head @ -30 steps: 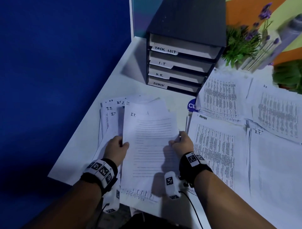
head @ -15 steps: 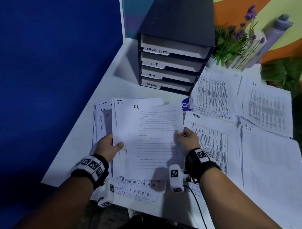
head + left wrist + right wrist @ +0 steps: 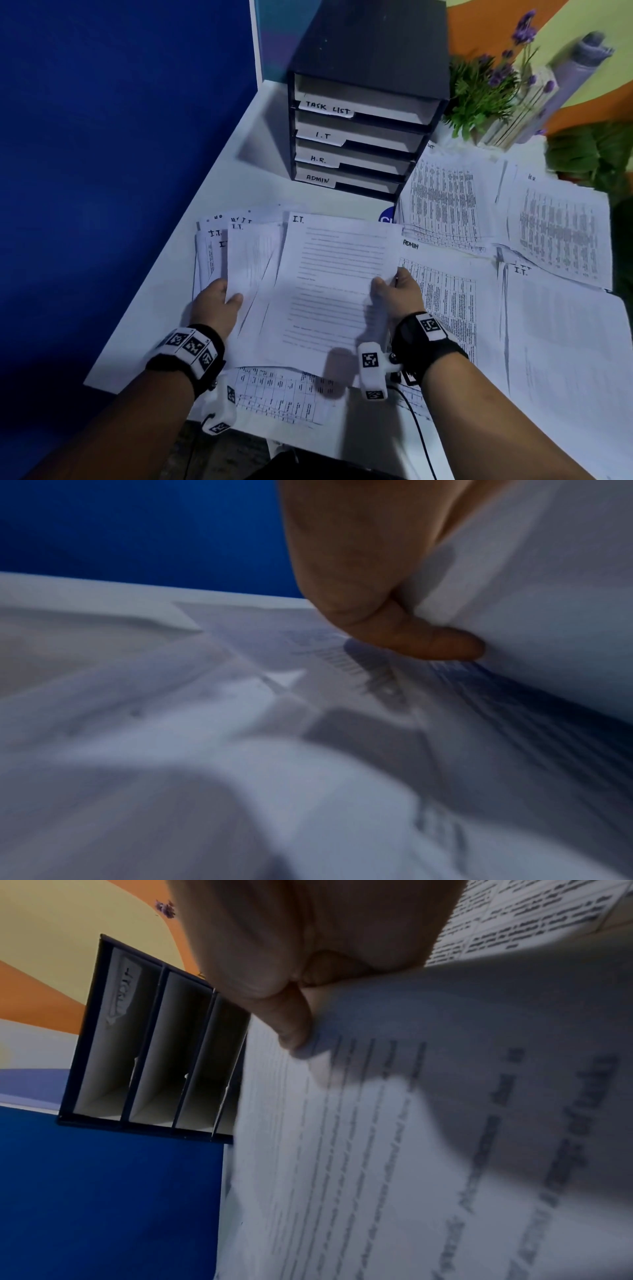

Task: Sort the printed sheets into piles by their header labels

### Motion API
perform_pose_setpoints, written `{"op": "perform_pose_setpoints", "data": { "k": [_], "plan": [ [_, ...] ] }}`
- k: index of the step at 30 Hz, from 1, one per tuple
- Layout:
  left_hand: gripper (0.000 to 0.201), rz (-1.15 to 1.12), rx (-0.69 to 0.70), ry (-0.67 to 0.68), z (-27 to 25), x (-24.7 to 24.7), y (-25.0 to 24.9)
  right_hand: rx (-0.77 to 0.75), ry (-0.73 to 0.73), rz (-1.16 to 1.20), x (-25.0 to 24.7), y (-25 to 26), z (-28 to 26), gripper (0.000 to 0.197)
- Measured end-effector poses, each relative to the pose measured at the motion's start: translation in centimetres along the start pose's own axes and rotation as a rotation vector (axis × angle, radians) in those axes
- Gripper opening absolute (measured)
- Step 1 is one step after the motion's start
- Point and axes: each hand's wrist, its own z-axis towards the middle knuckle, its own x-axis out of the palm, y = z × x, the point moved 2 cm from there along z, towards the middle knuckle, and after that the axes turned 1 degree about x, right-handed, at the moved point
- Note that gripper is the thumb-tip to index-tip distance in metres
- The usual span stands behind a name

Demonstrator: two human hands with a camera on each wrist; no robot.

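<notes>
A person's right hand (image 3: 399,294) pinches the right edge of a printed sheet (image 3: 335,291), thumb (image 3: 291,1020) curled on top and the other fingers tucked beneath, as the right wrist view shows. The left hand (image 3: 214,308) grips the left edge of a second sheet (image 3: 251,263), thumb (image 3: 428,645) pressed onto the paper and the remaining fingers hidden under it. Both hands are closed on paper, neither spread flat. The sheet in the right hand bears the handwritten header "I.T." at its far left corner; its long axis runs away from the person toward the back of the white desk (image 3: 222,178), header end farthest off, and it partly overlaps the left-hand sheet. Beneath and to the left lies a fanned pile of sheets (image 3: 212,240), several marked "I.T." at their far ends. Just to the right, a sheet headed "ADMIN" (image 3: 442,291) tops another pile, with further piles (image 3: 555,226) spread beyond it. A table-printed sheet (image 3: 277,394) lies at the near edge of the desk, between the wrists. At the back stands a black drawer unit (image 3: 370,51) with slots labelled TASK LIST, I.T, H.R. and ADMIN, beside a plant with purple flowers (image 3: 486,85).
</notes>
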Motion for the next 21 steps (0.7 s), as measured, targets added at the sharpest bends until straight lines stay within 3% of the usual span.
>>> {"op": "perform_pose_setpoints", "data": {
  "k": [3, 4, 7, 8, 10, 12, 15, 18, 21],
  "plan": [
    [0.033, -0.077, -0.046, 0.030, -0.7, 1.1, -1.0, 0.012, 0.066, -0.017, 0.4, -1.1, 1.1, 0.060],
    [0.035, -0.118, -0.057, 0.056, -0.9, 1.6, -1.2, 0.015, 0.087, -0.048, 0.8, -0.9, 0.8, 0.060],
    [0.022, -0.244, -0.111, 0.113, -1.5, 3.4, -1.7, 0.014, 0.126, -0.214, 1.3, 1.9, -1.7, 0.029],
    [0.026, -0.228, -0.108, 0.105, -1.7, 3.7, -2.0, 0.014, 0.120, -0.284, 1.3, 2.6, -2.2, 0.018],
    [0.042, -0.131, -0.096, 0.080, -2.0, 4.1, -2.8, -0.006, 0.079, -0.428, 1.1, 2.6, -1.9, 0.013],
    [0.043, -0.006, -0.036, 0.027, -1.9, 4.2, -3.1, -0.062, 0.033, -0.500, 1.1, 2.5, -1.6, 0.017],
    [0.028, 0.209, 0.042, -0.025, -1.1, 4.2, -2.6, -0.096, 0.031, -0.498, 1.1, 2.7, -2.0, 0.008],
    [0.007, 0.131, 0.013, 0.104, -1.3, 4.5, -2.7, -0.106, 0.108, -0.450, 1.4, 3.2, -3.3, 0.012],
    [0.033, -0.048, -0.011, 0.125, -2.5, 4.4, -3.8, -0.114, 0.134, -0.258, 1.7, 3.8, -4.2, 0.029]
  ]
}}
